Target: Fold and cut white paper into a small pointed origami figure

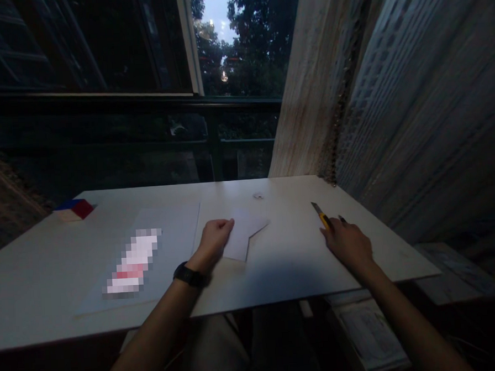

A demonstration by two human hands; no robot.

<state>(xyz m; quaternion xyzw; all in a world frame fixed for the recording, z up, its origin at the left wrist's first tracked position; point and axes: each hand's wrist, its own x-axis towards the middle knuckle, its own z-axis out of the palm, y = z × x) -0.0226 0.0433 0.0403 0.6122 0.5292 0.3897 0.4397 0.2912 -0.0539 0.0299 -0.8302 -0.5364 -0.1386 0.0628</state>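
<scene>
My left hand (214,238), with a dark watch on its wrist, is closed in a pinch on the left edge of a piece of white paper (237,246). This paper has an angular shape, with a narrower part pointing right. Over to the right, my right hand (348,244) is closed around a yellow utility knife (324,220). The knife's blade end points up and left, away from me, and its rear part is hidden under the hand. Beside the fingers shows the tip of a small dark object (342,219), too indistinct to name.
A large white sheet (178,239) with a blurred-out patch lies on the white table (286,283). A red, blue and white block (74,209) sits at the far left. A small loose scrap (258,196) lies near the back. Curtains (305,105) hang at the right.
</scene>
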